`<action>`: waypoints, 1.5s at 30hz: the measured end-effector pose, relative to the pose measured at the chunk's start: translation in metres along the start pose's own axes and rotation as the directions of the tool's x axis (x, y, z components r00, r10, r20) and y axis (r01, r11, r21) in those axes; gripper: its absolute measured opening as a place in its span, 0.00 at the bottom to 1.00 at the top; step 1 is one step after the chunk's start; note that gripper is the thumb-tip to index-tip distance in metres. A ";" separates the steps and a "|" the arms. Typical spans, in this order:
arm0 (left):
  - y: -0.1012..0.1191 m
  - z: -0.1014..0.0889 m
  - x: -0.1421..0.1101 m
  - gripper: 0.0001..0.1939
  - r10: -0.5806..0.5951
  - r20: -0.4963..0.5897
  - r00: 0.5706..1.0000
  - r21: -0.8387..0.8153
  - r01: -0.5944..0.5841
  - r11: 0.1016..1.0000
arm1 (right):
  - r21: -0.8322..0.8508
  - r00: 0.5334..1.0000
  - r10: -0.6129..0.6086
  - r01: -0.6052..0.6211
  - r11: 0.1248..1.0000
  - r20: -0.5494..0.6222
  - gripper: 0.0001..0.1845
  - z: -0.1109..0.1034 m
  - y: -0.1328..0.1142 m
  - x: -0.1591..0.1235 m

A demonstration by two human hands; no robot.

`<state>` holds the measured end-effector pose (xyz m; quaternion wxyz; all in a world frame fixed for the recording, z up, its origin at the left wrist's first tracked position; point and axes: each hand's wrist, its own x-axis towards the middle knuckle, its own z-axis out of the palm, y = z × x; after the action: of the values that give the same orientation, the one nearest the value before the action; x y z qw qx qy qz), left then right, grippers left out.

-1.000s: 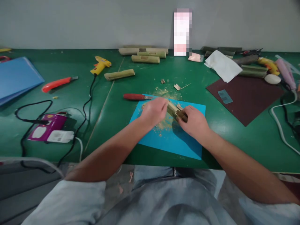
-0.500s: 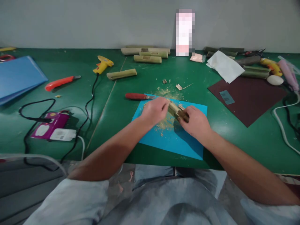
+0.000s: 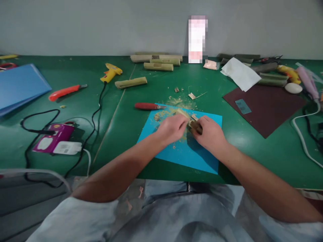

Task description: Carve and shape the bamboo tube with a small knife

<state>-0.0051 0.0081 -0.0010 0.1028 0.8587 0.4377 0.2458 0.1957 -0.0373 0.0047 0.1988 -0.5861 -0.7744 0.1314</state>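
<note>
A short piece of split bamboo (image 3: 195,127) lies over a bright blue sheet (image 3: 202,158). My right hand (image 3: 210,132) is closed around its near right end, where a dark brown surface shows. My left hand (image 3: 174,127) is a closed fist over the middle of the piece; what its fingers pinch is hidden. A pale end of the bamboo shows past the left knuckles. Sawdust and small chips are scattered on the sheet around both hands. A red-handled knife (image 3: 147,106) lies at the sheet's upper left edge.
Several bamboo pieces (image 3: 158,66) lie at the back. Left are a yellow glue gun (image 3: 111,72), an orange cutter (image 3: 65,92), a purple power box (image 3: 54,137) and loose cables. On the right lie a dark brown sheet (image 3: 267,111), white paper (image 3: 241,74) and a pink tool (image 3: 308,82).
My left hand has slid toward me and to the right along the bamboo, closer to my right hand. My right hand stays nearly in place. The view has tilted slightly.
</note>
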 end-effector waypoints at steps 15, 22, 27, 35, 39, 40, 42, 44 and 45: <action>-0.003 0.002 -0.001 0.10 0.012 -0.022 1.000 -0.026 -0.012 1.000 | 0.047 1.000 0.026 -0.026 0.999 0.002 0.06 -0.001 0.002 0.001; -0.012 0.000 0.003 0.12 -0.063 -0.127 0.990 0.009 0.065 0.998 | 0.045 0.998 0.053 -0.053 0.998 0.021 0.06 -0.003 -0.001 0.002; -0.006 -0.001 0.001 0.10 -0.011 -0.062 0.998 -0.019 0.010 1.000 | 0.034 0.998 0.052 -0.053 0.998 0.024 0.06 -0.003 -0.001 0.002; -0.006 0.000 -0.001 0.10 0.035 -0.044 0.998 -0.055 -0.037 0.998 | 0.046 0.998 0.049 -0.050 0.998 0.030 0.06 -0.004 -0.001 0.003; -0.010 0.001 0.001 0.13 -0.051 -0.124 0.991 0.004 0.052 0.999 | 0.039 0.999 0.052 -0.052 0.998 0.014 0.06 -0.003 -0.001 0.002; -0.010 0.001 0.001 0.12 -0.028 -0.086 0.996 -0.003 0.027 1.000 | 0.040 0.999 0.044 -0.044 0.998 0.016 0.05 -0.003 -0.001 0.002; -0.008 0.001 0.001 0.11 0.023 -0.031 0.999 -0.015 -0.023 1.000 | 0.045 0.999 0.036 -0.037 0.998 0.019 0.05 -0.002 0.000 0.002; -0.008 0.001 0.001 0.11 0.000 -0.076 0.997 0.013 0.001 1.000 | 0.046 0.999 0.039 -0.040 0.998 0.010 0.05 -0.001 0.000 0.002; -0.008 0.000 0.001 0.12 -0.027 -0.111 0.993 0.035 0.031 0.999 | 0.044 0.999 0.044 -0.045 0.998 0.005 0.06 -0.001 0.000 0.002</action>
<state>-0.0097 0.0135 -0.0038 0.0661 0.8391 0.4597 0.2833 0.1957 -0.0355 0.0060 0.2074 -0.5984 -0.7584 0.1540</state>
